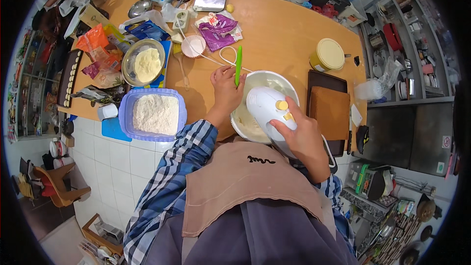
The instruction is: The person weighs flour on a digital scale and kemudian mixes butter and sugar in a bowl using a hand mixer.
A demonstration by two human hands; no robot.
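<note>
My right hand (306, 142) is wrapped around a white electric hand mixer (267, 110) with yellow buttons, held over a white mixing bowl (289, 82). Pale batter or cream (248, 120) shows inside the bowl; the mixer body hides the beaters. At the bowl's left rim, my left hand (227, 88) is closed around a slim bright green handle (239, 64) that points away from me. What the handle's lower end looks like is hidden. Left of that hand stand a lilac tub (125, 118) of white flour and a metal bowl (128, 64) with pale yellow powder.
A flat brown cake (331, 113) lies on a dark tray (314, 81) at the right, below a lidded yellow tub (329, 54). A white cord (208, 59) loops across the table beside a pink paper cup (193, 46) and a pastry brush (182, 66). Farther back sits a kitchen scale (210, 0).
</note>
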